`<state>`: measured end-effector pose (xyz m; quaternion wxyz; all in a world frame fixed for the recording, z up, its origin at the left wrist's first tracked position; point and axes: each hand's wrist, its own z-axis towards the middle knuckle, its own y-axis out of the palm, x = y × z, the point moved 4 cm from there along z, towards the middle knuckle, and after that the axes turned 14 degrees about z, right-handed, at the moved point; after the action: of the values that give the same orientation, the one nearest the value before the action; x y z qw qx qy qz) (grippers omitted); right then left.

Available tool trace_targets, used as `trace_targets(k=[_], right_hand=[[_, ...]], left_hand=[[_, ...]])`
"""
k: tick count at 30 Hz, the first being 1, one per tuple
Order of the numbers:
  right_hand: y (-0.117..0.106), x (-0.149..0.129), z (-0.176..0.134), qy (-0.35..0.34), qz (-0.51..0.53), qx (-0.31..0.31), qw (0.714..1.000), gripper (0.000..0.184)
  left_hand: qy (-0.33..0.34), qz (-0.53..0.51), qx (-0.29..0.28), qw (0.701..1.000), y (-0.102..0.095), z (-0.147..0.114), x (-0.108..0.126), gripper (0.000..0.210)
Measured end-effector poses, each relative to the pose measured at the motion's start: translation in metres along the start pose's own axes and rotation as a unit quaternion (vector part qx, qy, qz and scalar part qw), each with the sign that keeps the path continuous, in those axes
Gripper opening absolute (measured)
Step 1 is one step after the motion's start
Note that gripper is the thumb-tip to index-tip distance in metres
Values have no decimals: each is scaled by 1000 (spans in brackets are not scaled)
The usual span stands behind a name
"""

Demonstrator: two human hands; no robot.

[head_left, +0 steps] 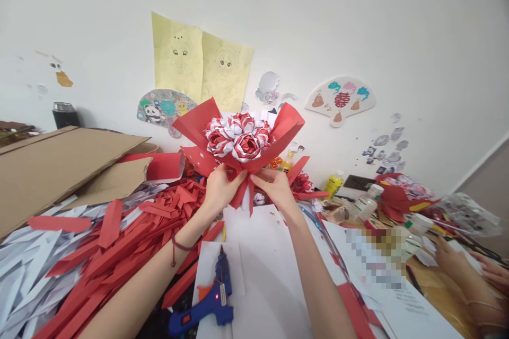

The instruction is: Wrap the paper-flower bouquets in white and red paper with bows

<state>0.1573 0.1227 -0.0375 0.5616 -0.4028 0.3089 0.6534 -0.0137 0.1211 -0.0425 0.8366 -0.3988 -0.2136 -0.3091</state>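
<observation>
A bouquet of folded red-and-white paper flowers point(247, 146) in a red paper wrap point(287, 126) is held up in front of me. My left hand point(223, 186) pinches the gathered neck of the wrap from the left. On the other side my right hand point(274, 186) grips the same neck, thumb toward the left thumb. Below the hands hang red paper tails and a white paper-covered stem point(246, 200). White sheets point(264, 265) lie beneath, and on them rests a blue glue gun point(217, 296) with a lit red light.
At left are heaps of red paper strips point(139, 238) and white strips point(24, 270), with cardboard point(71, 159) behind. Bottles point(368, 201) and another red-wrapped bouquet point(409, 193) stand at right. A co-worker's hands point(453, 259) handle paper at the far right.
</observation>
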Motion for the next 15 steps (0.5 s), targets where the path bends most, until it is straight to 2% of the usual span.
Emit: trace_targets(k=[4,6,8,11,15], right_hand=[[12,-16,-6,-34,-119,12,992,31],[16,-24,-9,-57,-219,32,974,23],[20,-31,-12,-87,-331,57,938,21],[26,-38,-18,-157,-465,85,867,18],[36,-37,-24,-244,-571,66,781,22]], left_hand=[[-26,-20,18,999,-1,1,-3,40],[-33,-25,20,999,-1,1,-3,40],[-35,-18,23,999,-1,0,-3,41],[-34,-6,34,999,-2,-1,-2,41],[-28,1,38,999,-3,-1,-2,41]])
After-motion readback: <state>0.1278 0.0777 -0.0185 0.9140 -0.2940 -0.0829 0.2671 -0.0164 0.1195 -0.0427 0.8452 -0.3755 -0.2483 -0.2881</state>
